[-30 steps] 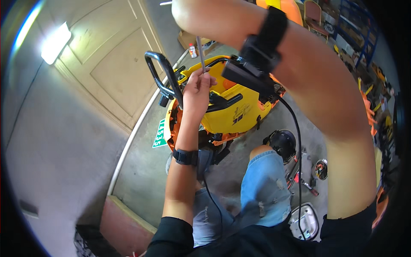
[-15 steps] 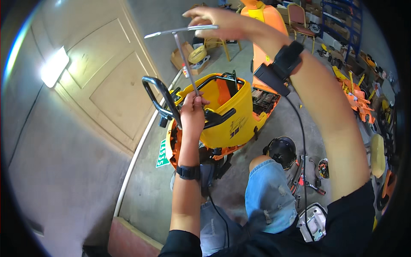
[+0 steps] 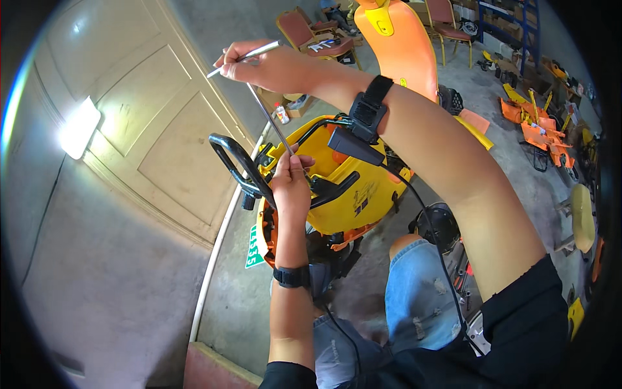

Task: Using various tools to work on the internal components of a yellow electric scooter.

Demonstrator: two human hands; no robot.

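A long T-handle wrench (image 3: 264, 111) slants down toward a partly stripped yellow and orange scooter (image 3: 350, 206). My right hand (image 3: 269, 68) is up at the crossbar, its fingers curled round it. Lower on the shaft, my left hand (image 3: 291, 185) is closed in a pinch, beside the scooter's yellow body panel. The wrench's lower tip is hidden by my left hand and the parts there. A black tubular rail (image 3: 236, 152) loops up just left of my left hand. Both wrists wear black straps with small devices and cables.
An orange seat (image 3: 402, 48) stands upright beyond the scooter. A black helmet (image 3: 439, 223) and hand tools lie on the floor by my knee. Orange and yellow panels (image 3: 534, 129) are spread at the right. A beige door (image 3: 175, 129) and white pipe (image 3: 214, 272) run along the left.
My right hand has come down and left, from above the crossbar to closed around it. The crossbar has turned to a new angle. My left hand stays on the shaft; the view has shifted.
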